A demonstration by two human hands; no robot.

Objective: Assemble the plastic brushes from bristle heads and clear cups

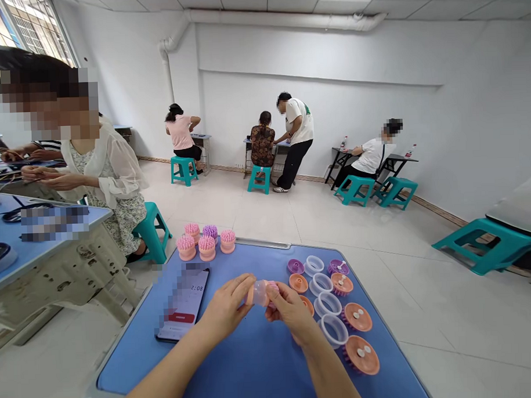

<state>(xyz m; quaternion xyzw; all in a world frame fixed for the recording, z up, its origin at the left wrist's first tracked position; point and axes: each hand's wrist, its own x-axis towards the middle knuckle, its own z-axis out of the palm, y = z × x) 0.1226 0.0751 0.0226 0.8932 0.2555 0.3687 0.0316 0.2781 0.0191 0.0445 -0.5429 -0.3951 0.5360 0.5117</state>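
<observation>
Above the middle of the blue desk, a small round bristle brush (260, 293) lies sideways between my two hands, with a translucent middle and pink bristles at the right end. My left hand (230, 305) is closed on its left end. Fingers of my right hand (291, 311) grip the bristle end and partly hide it. Right of my hands are several clear plastic rings (327, 304), orange cup-shaped parts (298, 283) and bristle heads (357, 317) lying bristles down, with small white pieces on them. One purple cup-shaped part (296, 266) sits behind.
Several assembled brushes (207, 247) stand at the desk's far left corner. A phone (184, 303) lies left of my hands on the blue desk (245, 368). A co-worker (103, 164) sits at a neighbouring desk (44, 233) on the left. Other people and green stools (259, 179) are farther back.
</observation>
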